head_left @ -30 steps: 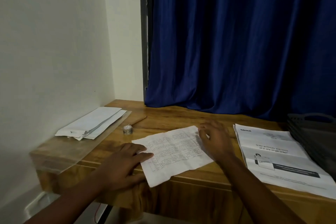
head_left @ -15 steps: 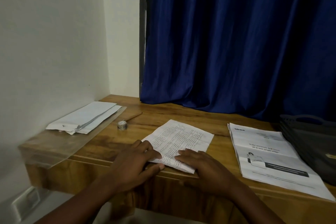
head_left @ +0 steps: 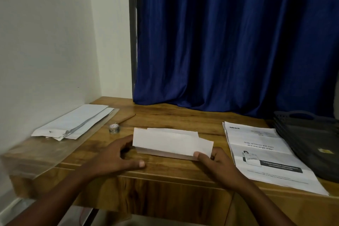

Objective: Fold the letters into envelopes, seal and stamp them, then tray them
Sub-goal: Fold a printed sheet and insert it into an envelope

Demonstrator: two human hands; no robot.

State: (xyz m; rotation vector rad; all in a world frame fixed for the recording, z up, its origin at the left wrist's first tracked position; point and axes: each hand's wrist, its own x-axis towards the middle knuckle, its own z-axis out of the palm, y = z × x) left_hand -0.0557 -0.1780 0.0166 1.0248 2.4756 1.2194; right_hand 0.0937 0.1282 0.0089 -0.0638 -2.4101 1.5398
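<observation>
While the right hand [head_left: 218, 161] pinches the folded letter [head_left: 170, 143] mid-desk and the left hand [head_left: 117, 156] touches its left end, fingers relaxed, envelopes [head_left: 77, 124] far left and tray [head_left: 311, 134] right await: enveloping, sealing, stamping remain.

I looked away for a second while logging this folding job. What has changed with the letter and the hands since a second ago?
The letter, then lying open and printed side up, is now folded into a narrow strip, blank side up. The right hand went from its far edge to pinching its near right corner; the left hand touches its left end. The envelopes, small tin, printed sheets and dark tray stayed put.
</observation>
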